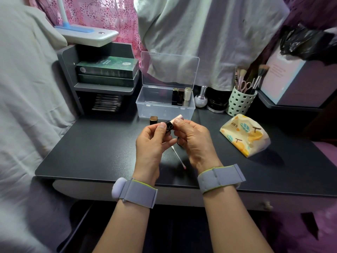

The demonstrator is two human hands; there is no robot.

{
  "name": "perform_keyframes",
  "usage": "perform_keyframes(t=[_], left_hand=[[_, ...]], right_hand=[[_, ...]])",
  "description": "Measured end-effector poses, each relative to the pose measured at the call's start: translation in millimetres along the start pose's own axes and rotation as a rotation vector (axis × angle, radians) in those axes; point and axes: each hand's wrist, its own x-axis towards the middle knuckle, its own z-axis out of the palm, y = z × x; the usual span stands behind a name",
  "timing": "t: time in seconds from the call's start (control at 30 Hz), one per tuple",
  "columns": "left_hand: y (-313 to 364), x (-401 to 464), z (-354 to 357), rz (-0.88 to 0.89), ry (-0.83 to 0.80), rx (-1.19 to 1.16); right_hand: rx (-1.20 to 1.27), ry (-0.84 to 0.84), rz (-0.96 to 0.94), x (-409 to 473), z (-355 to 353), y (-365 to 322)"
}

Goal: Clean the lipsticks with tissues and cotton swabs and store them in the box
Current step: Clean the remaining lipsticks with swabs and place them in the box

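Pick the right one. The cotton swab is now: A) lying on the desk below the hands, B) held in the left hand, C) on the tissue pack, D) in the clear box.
A: the cotton swab lies on the desk under the two hands, which both hold a lipstick.

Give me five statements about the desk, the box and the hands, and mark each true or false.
1. The clear box's lid is open. True.
2. Both hands, the left hand and the right hand, hold one lipstick. True.
3. The clear box holds nothing. False: three lipsticks stand upright at its right end.
4. The cotton swab lies on the desk below the hands. True.
5. The tissue pack sits left of the box. False: it lies to the right, near the brush holder.
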Motion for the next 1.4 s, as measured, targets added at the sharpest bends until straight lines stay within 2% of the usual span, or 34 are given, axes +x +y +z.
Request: perform_keyframes(t=[0.07, 0.17, 0.3, 0.63, 0.87, 1.07, 1.23, 1.4], left_hand=[[0, 1, 0, 0.001, 0.007, -0.003], [0, 2, -3, 0.003, 0.023, -0.014], [-1, 5, -4, 0.003, 0.037, -0.013], [-6, 10, -3, 0.0, 0.045, -0.004], [-8, 11, -5, -0.002, 0.053, -0.018], [-7, 9, -5, -0.005, 0.05, -0.023], [-7, 8, -6, -0.005, 0.053, -0.013], [-7, 6, -6, -0.004, 0.048, -0.005]], right_hand=[[0.007, 0.021, 0.009, 1, 0, -2], [-0.013, 0.157, -0.032, 8, -5, -5], [-0.25, 0.314, -0.174, 21, -17, 0], [-0.808, 0.184, -0.159, 33, -19, 16], [-0.933, 0.17, -0.159, 28, -16, 23], [-0.85, 0.198, -0.181, 23, -16, 20], [-0.559, 0.247, -0.211, 22, -15, 11], [-0.262, 0.25, -0.162, 18, -14, -1]])
